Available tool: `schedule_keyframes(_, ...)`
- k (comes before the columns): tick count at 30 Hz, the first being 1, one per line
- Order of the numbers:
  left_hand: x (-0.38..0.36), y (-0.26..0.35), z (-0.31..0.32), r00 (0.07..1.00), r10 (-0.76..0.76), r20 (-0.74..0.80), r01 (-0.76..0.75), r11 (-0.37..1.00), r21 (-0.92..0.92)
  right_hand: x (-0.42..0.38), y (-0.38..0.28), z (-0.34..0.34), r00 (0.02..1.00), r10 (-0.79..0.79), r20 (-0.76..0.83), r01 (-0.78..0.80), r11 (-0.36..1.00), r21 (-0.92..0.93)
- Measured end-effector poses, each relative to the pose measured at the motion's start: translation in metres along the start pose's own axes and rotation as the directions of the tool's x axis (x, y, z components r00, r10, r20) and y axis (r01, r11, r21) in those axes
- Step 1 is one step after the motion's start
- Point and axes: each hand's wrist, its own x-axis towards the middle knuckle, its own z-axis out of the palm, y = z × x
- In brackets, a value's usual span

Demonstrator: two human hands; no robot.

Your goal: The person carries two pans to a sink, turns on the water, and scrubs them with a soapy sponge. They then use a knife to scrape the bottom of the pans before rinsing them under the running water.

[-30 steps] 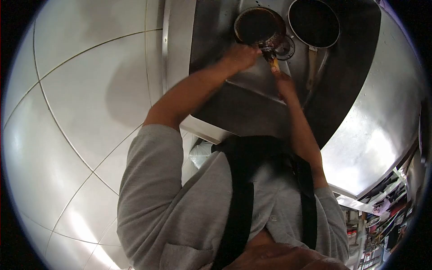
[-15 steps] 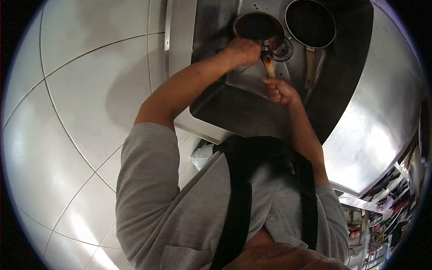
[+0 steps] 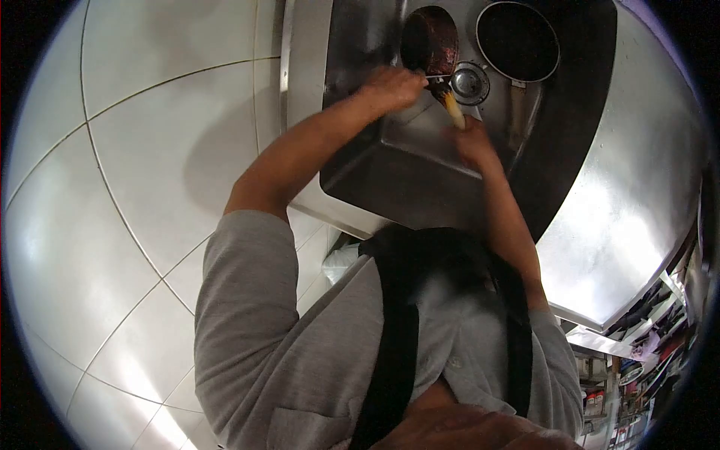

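Note:
A dark, stained pan (image 3: 430, 41) is tilted inside the metal sink, its reddish-brown side showing. Its pale wooden handle (image 3: 452, 109), blackened at the pan end, points down toward my right hand (image 3: 474, 142), which is closed around the lower end. My left hand (image 3: 397, 89) is closed beside the joint between pan and handle. Whatever it holds is hidden by the fingers; a thin bright edge shows at the fingertips. A second dark pan (image 3: 517, 41) with a light rim lies to the right, its wooden handle toward me.
The sink (image 3: 420, 199) has a round drain (image 3: 470, 83) between the pans. A shiny metal counter (image 3: 637, 165) is on the right, and white tiles (image 3: 150, 172) cover the left. Cluttered shelves (image 3: 611, 382) stand at the lower right.
The held pan has tilted, so its outer side shows, and the drain is more exposed. My left hand has shifted slightly left, and my right hand has moved slightly up and right.

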Motion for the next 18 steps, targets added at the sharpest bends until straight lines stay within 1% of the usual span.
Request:
schedule_keyframes(1,-0.004,0.004,0.008,0.999,-0.029,0.013,0.03,0.999,-0.02,-0.001,0.001,0.001,1.0,-0.019,0.007,0.019,1.0,-0.01)
schedule_keyframes(2,-0.013,0.01,0.0,0.999,0.016,0.049,-0.017,1.0,0.01,-0.002,0.004,0.0,0.999,-0.039,0.008,0.04,0.999,-0.024)
schedule_keyframes(3,-0.009,0.003,-0.001,0.998,0.053,0.031,-0.054,0.998,0.019,-0.002,0.007,-0.002,0.998,-0.058,0.01,0.058,0.998,-0.04)
schedule_keyframes(5,-0.001,-0.013,-0.007,0.994,0.108,-0.006,-0.108,0.993,0.037,0.002,0.012,0.002,0.998,-0.055,-0.014,0.055,0.998,-0.017)
schedule_keyframes(9,-0.008,0.013,0.003,0.997,-0.039,0.063,0.044,0.996,-0.081,0.015,0.018,0.002,0.999,-0.043,-0.029,0.043,0.999,0.006)
schedule_keyframes(10,-0.005,0.007,0.017,0.999,0.032,0.006,-0.032,0.999,-0.035,0.016,0.021,0.001,0.997,-0.066,-0.034,0.064,0.997,-0.032)
schedule_keyframes(13,0.002,-0.014,-0.01,0.996,0.077,0.039,-0.078,0.997,0.028,0.008,0.011,-0.003,0.991,-0.121,-0.061,0.113,0.987,-0.112)
schedule_keyframes(15,-0.001,-0.003,-0.003,0.999,0.045,0.03,-0.046,0.999,0.028,0.002,0.004,0.0,0.986,-0.132,-0.106,0.12,0.986,-0.115)
schedule_keyframes(16,-0.003,0.0,-0.002,0.999,0.031,0.024,-0.032,0.999,0.032,0.002,0.003,0.002,0.983,-0.146,-0.112,0.124,0.976,-0.178)
schedule_keyframes(18,-0.004,0.003,-0.01,0.983,0.094,0.156,-0.122,0.976,0.18,0.001,0.004,-0.003,0.975,-0.163,-0.149,0.114,0.949,-0.295)
